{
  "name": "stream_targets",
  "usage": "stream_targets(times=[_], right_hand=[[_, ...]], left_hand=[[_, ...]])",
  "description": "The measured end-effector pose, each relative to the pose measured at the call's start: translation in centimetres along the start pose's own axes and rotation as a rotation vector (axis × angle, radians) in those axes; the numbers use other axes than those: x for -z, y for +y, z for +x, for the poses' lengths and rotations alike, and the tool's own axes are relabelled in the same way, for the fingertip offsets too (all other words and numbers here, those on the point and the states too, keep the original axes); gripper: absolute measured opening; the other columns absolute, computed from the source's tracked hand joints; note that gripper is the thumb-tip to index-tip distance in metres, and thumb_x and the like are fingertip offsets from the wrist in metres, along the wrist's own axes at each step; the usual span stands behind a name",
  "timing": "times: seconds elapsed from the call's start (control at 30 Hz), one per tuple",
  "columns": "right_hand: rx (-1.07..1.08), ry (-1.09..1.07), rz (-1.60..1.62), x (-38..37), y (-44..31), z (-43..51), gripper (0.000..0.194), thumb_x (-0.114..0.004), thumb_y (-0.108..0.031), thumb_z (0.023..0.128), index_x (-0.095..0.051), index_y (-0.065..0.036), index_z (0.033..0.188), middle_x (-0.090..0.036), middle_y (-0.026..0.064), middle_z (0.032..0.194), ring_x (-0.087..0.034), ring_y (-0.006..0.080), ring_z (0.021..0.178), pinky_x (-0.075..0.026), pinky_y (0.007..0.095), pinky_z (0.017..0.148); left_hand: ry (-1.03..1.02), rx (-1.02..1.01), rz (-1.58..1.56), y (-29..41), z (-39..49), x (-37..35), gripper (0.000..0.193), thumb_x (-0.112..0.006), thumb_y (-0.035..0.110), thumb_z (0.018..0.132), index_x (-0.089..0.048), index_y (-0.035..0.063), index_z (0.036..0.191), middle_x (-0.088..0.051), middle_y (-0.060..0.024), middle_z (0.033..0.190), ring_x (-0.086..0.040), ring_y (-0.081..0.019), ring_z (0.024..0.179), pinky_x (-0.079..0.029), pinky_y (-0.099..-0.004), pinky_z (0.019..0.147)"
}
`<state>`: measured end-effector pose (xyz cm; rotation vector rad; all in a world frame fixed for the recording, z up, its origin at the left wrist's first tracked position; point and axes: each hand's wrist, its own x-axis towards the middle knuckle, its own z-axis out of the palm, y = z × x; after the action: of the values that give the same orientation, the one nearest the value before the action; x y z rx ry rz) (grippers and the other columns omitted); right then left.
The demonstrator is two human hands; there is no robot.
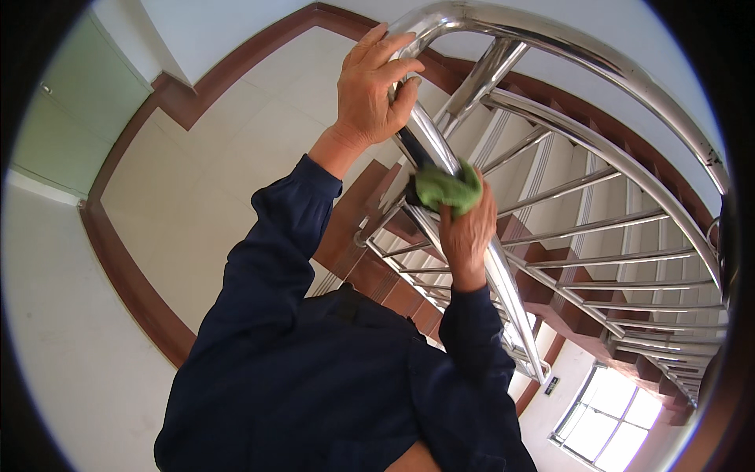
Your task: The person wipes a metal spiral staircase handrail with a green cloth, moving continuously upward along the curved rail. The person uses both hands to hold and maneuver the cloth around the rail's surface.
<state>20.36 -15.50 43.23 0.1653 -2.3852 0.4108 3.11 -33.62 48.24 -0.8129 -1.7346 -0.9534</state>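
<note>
A polished stainless steel handrail (pixel 513 283) slopes down past my body from a rounded bend at the top. My left hand (pixel 377 88) is on the rail just below that bend, its fingers and thumb curled over the tube. Farther down the same rail, my right hand (pixel 472 230) grips a green cloth (pixel 445 187) pressed against the metal. The cloth is bunched and slightly blurred, and it covers part of the tube. Dark sleeves reach to both wrists.
Stairs (pixel 531 153) with grooved step edges rise at the right behind steel balusters (pixel 590 224). A tiled landing (pixel 236 147) with a brown border lies at the left, near a pale green door (pixel 76 112). A bright window (pixel 613 419) shows at lower right.
</note>
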Motion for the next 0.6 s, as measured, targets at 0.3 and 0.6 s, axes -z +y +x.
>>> stream_targets(times=[0.3, 0.6], right_hand=[[-0.034, -0.068, 0.177, -2.4, -1.8, 6.5, 0.049, -0.069, -0.045, 0.093, -0.06, -0.003, 0.116, -0.067, 0.0172, 0.092, -0.066, 0.0401, 0.081, -0.053, 0.0472, 0.069], [-0.046, -0.28, -0.285, 1.8, 14.1, -10.2, 0.047, -0.056, -0.006, 0.093, -0.055, -0.012, 0.14, -0.065, 0.0199, 0.084, -0.065, 0.0398, 0.075, -0.049, 0.0511, 0.061]], left_hand=[[0.076, -0.057, -0.062, -0.7, 0.2, -0.4, 0.011, -0.065, 0.009, 0.083, -0.075, 0.0093, 0.085, -0.07, -0.0085, 0.124, -0.055, -0.0396, 0.128, -0.042, -0.0456, 0.109], [0.087, -0.094, -0.15, -1.2, -0.1, -0.6, 0.017, -0.059, 0.008, 0.08, -0.075, 0.0074, 0.085, -0.07, -0.0102, 0.124, -0.054, -0.0396, 0.129, -0.04, -0.0477, 0.11]])
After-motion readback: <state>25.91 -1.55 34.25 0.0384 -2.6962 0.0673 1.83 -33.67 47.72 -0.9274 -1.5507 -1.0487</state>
